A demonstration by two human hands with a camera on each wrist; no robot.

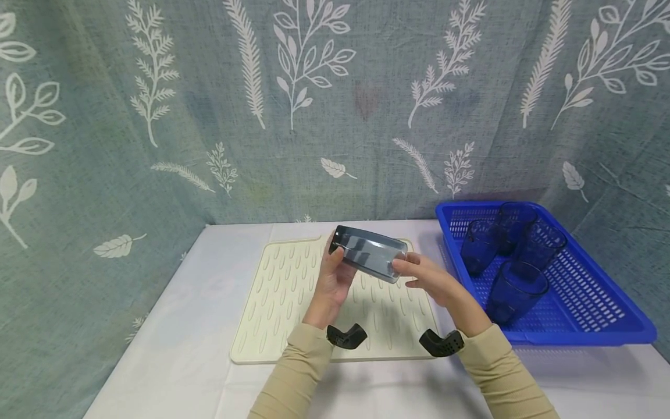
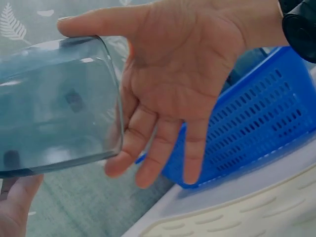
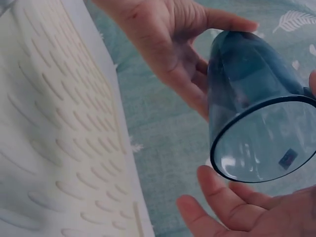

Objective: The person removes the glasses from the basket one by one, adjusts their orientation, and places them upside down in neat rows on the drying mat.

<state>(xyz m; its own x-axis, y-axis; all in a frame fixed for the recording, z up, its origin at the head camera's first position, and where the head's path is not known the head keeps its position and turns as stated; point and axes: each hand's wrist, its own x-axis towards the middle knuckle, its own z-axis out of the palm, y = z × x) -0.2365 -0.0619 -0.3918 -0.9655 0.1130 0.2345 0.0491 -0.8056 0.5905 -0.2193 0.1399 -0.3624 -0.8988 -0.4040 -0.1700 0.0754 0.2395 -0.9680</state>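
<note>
A blue-tinted drinking glass (image 1: 369, 253) lies sideways in the air over the cream mat, its dark base to the left. My left hand (image 1: 335, 279) grips the base end, thumb on the near side and fingers behind. At the rim end is my right hand (image 1: 426, 279), its thumb against the glass. In the left wrist view the right palm (image 2: 177, 64) faces the rim with fingers straight and spread. The right wrist view looks into the open rim of the glass (image 3: 256, 74); the right fingers (image 3: 222, 202) stand below it.
A ridged cream drying mat (image 1: 293, 314) lies on the white-covered table (image 1: 178, 349). To the right, a blue perforated basket (image 1: 591, 302) holds several blue glasses (image 1: 515, 288). Behind the table hangs a green leaf-patterned curtain (image 1: 314, 145).
</note>
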